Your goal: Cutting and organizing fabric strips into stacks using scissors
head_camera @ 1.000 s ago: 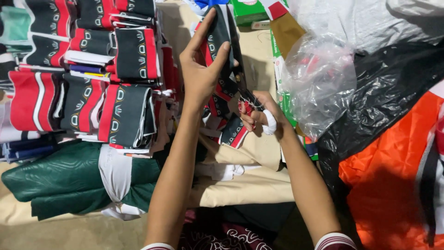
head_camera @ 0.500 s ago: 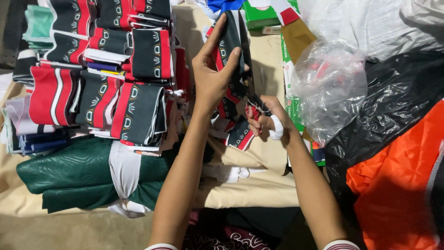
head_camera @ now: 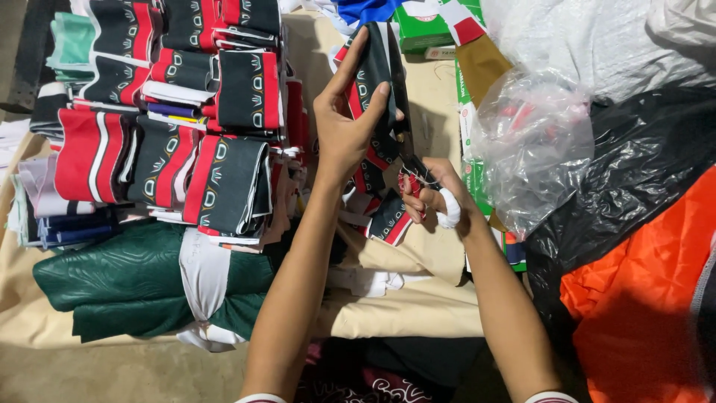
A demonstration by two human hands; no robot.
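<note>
My left hand point(head_camera: 347, 119) holds up a folded strip of black, red and white patterned fabric point(head_camera: 373, 75), fingers pressed flat along it. My right hand point(head_camera: 432, 195) grips red-handled scissors point(head_camera: 409, 170), whose dark blades reach up along the strip's right edge. A white bandage wraps one finger of my right hand. Loose ends of the same patterned fabric point(head_camera: 388, 220) hang below both hands over beige cloth point(head_camera: 418, 257).
Stacks of folded patterned pieces point(head_camera: 186, 112) fill the upper left. Green and white cloth point(head_camera: 149, 280) lies below them. A clear plastic bag point(head_camera: 533, 142), black plastic sheeting point(head_camera: 634, 172) and orange fabric point(head_camera: 641, 306) lie at the right. A green box point(head_camera: 425, 26) sits at the top.
My hands have kept the same hold on the strip and scissors. The view has shifted slightly, so the stacks sit further right and lower.
</note>
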